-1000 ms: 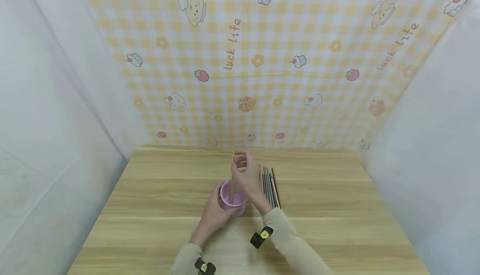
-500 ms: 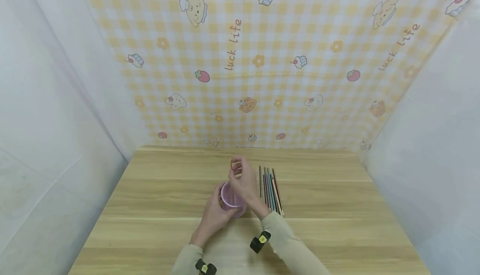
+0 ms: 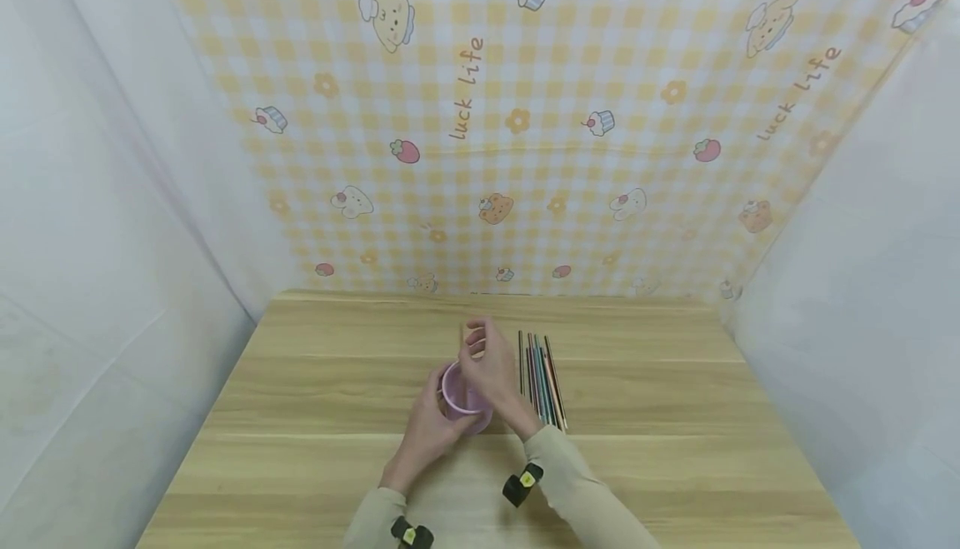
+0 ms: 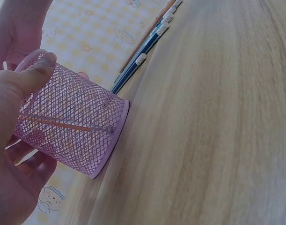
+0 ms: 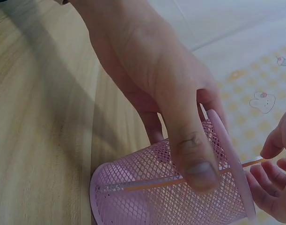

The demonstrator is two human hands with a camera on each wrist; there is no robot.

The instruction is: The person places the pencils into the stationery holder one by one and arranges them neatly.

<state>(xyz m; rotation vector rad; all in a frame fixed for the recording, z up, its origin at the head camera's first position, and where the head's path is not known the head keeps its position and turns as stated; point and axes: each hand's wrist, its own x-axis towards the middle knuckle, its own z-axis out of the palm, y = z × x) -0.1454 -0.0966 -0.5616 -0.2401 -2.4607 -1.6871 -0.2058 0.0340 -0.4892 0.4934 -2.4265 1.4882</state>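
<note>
Head view: a person's left grip (image 3: pixel 429 428) holds the mesh cup (image 3: pixel 454 392) from its left side. The right grip (image 3: pixel 487 370) is narrow, pinching the pencil (image 3: pixel 464 392), which stands almost upright inside the cup. Other pencils (image 3: pixel 542 378) lie roughly side by side on the surface (image 3: pixel 637 399), right of the cup. A checked cloth (image 3: pixel 517 166) hangs at the far side.

Left wrist view: the left thumb (image 4: pixel 37 74) lies over the cup's wall near the rim; the other pencils' pale ends point toward the near side.

Right wrist view: the orange pencil shows through the mesh, its silver end close to the cup's base.
</note>
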